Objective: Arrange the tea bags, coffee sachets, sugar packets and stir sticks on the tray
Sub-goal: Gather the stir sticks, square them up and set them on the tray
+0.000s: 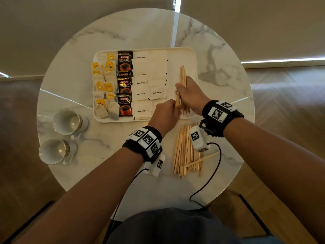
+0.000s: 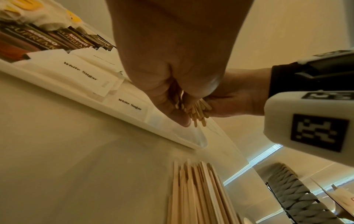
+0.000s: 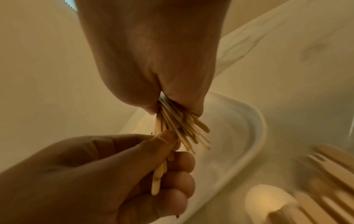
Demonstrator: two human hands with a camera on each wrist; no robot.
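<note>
A round, white, marbled surface (image 1: 123, 32) carries a white rectangular tray (image 1: 190, 51) at its middle. On the tray, in columns from left to right, lie tea bags (image 1: 103, 85) with yellow tags, dark coffee sachets (image 1: 124, 85) and white sugar packets (image 1: 149, 81). The right strip of the tray holds no packets.

Over that right strip, both hands hold one bundle of stir sticks (image 1: 182, 78), which runs from near to far. The right hand (image 1: 190, 94) has its fingers curled round the middle of the bundle, so the far ends stick out beyond the knuckles. The left hand (image 1: 164, 114) grips the near ends: the right wrist view shows its thumb (image 3: 159, 144) pressing the sticks against curled fingers (image 3: 182, 160). The left wrist view shows the stick ends just above the tray's near right corner; whether they touch the tray I cannot tell.

A loose pile of stir sticks (image 1: 186, 150) lies on the surface, near the person and just this side of the tray. Two white cups (image 1: 66, 120) lie on their sides at the near left, well apart from the hands. Each wrist wears a black band with patterned white blocks (image 1: 219, 111).
</note>
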